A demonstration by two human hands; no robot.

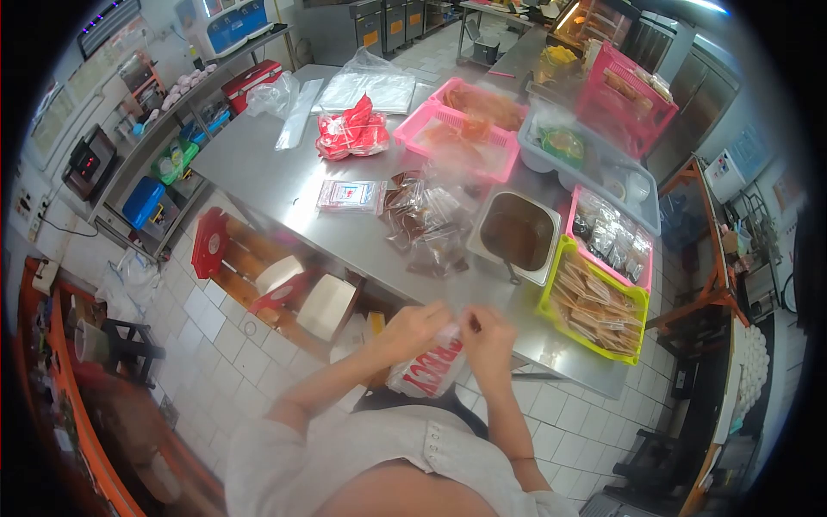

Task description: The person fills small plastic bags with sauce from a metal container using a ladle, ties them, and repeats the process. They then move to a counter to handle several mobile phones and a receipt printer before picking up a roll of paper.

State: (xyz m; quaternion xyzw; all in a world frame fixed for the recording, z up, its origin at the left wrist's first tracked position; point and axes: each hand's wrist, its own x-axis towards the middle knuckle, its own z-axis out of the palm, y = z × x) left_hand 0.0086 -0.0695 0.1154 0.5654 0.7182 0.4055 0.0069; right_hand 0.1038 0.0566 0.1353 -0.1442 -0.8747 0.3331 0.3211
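A white plastic bag [428,366] with large red lettering hangs at the near edge of the steel table. My left hand [415,333] pinches its top from the left, fingers closed. Close beside it, my right hand [488,334] is closed at the bag's upper right; a small dark brown spot shows among its fingertips. Just beyond my hands lies a heap of clear sachets with brown sauce [428,220]. A metal pan of brown liquid [519,233] stands right of the heap, with a handle sticking over its near rim.
A yellow-green basket of paper-wrapped sticks [597,303] and a pink basket of dark packets [610,239] stand at the right. Farther back are pink trays [420,127], a clear tub [534,155], a red-and-white bundle of bags [353,131] and a flat packet [351,196]. An open drawer [284,284] juts out left.
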